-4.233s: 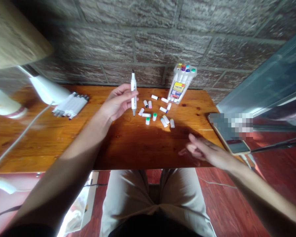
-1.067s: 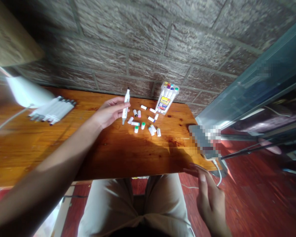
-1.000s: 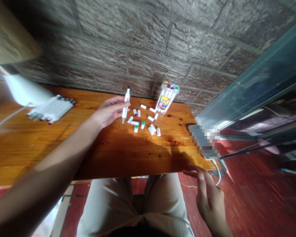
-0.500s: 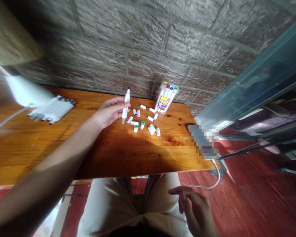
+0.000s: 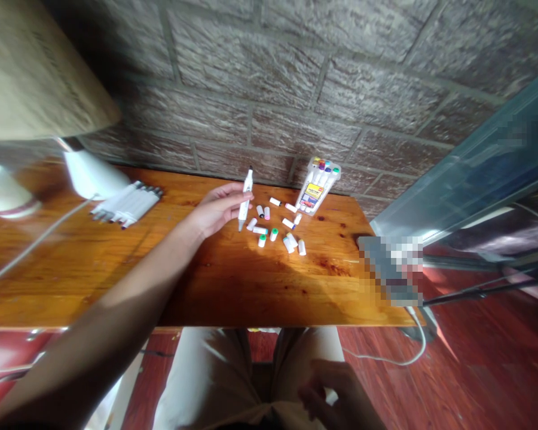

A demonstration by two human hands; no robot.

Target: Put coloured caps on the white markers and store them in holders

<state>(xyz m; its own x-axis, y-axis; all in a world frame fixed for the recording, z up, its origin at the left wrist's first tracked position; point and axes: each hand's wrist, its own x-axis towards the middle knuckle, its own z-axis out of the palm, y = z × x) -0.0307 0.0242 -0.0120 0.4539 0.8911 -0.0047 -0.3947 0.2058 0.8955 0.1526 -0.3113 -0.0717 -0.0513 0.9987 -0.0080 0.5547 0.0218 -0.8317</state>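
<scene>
Marker: white, near upright in the air above the table, left of the loose caps; dark tip up, grey tip down, both ends look bare.
Left hand: narrow pinch, thumb and fingers round the marker's middle; both tips clear of the skin. Good hold; keep it at mid-barrel, lower tip off the wood.
Right hand: low over the lap, fingers curled, in shadow; a white patch shows by the fingers, but can't tell if it's a held cap or just trouser cloth.
Loose caps: scattered on the table, green, black, pink and blue ends among them; two green ones sit nearest the front left. Match colour to tip before pressing one on, push straight, steady the barrel.
Clear box: stands behind the caps near the wall, coloured pens inside; avoid knocking it.
Pen pile: lies left, beside the lamp; well apart from the marker.
Table: brown wood, bare front strip gives elbow room.
</scene>
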